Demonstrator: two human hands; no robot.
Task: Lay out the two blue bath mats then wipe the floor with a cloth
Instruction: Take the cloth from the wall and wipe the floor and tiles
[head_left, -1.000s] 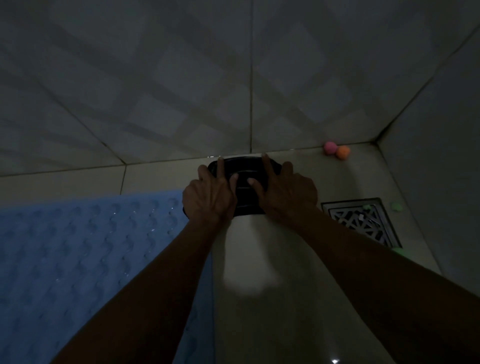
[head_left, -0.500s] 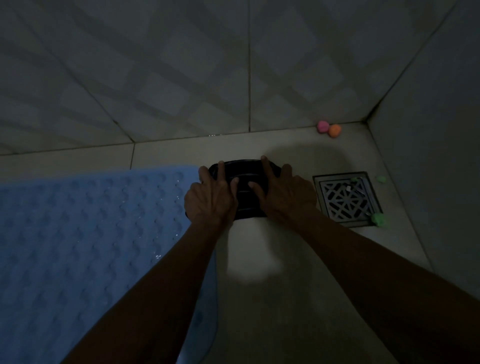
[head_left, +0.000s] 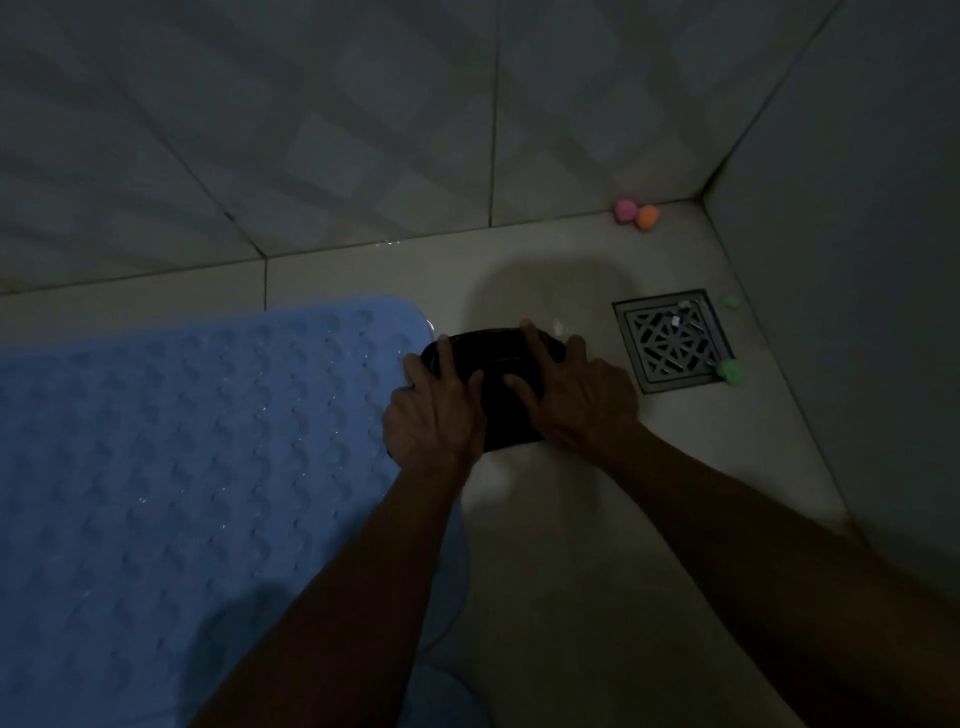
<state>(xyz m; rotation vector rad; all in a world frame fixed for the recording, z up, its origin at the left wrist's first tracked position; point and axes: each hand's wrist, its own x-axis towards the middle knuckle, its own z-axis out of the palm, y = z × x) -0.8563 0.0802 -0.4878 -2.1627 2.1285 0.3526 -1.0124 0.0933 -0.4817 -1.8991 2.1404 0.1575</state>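
- Pressing down on a dark cloth with both hands, palms flat, fingers spread; nothing is being pinched or gripped.
- Left hand is covering the cloth's left end, fingertips reaching its far edge; the heel of the hand is sitting at the blue bath mat edge.
- Right hand is covering the cloth's right end, fingers fanned out, index reaching the far edge.
- Cloth is lying bunched on the pale floor tile, just beside the mat's right edge, between mat and floor drain.
- Mat is lying flat at left, bumpy surface up, water droplets glinting on it. Only one mat is clearly showing.
- Drain grate is sitting near the right hand, not touching it.
- Green bits are resting at the drain's right corner; a pink ball and orange ball are touching each other in the wall corner.
- Lighting is dim.
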